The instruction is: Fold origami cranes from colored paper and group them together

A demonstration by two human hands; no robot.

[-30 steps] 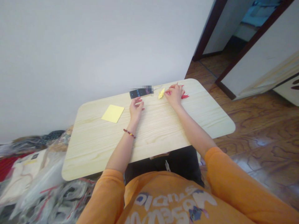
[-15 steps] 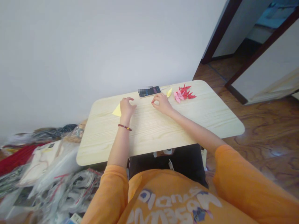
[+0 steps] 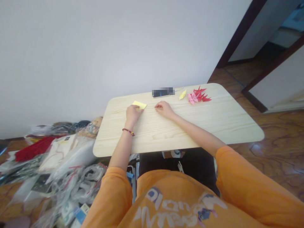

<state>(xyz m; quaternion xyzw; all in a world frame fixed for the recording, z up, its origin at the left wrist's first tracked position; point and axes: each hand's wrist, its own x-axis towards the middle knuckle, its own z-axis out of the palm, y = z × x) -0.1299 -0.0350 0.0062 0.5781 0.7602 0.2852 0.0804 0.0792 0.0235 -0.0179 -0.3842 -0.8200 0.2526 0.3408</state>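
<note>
A folded piece of yellow paper [image 3: 140, 104] is gripped in my left hand [image 3: 133, 114], over the left part of the pale wooden table [image 3: 166, 136]. Its far edge shows beyond the fingers. My left thumb points to the right along the paper's near side. To the right, apart from the paper, my right hand [image 3: 164, 109] rests by the tabletop with its fingers curled together. No object shows between those fingertips. Beyond my right hand lies a small folded yellow paper piece [image 3: 182, 94].
A phone [image 3: 162, 92] lies at the table's back edge by the wall. Pink folded paper [image 3: 192, 98] and red folded paper pieces [image 3: 200, 94] are grouped at the back right. Bagged clothes and plastic packages [image 3: 71, 158] cover the floor on the left.
The yellow paper, earlier partly under my left hand, has turned and moved right with that hand gripping it. My right hand's fingers have drawn closer together. The camera view has shifted left.
</note>
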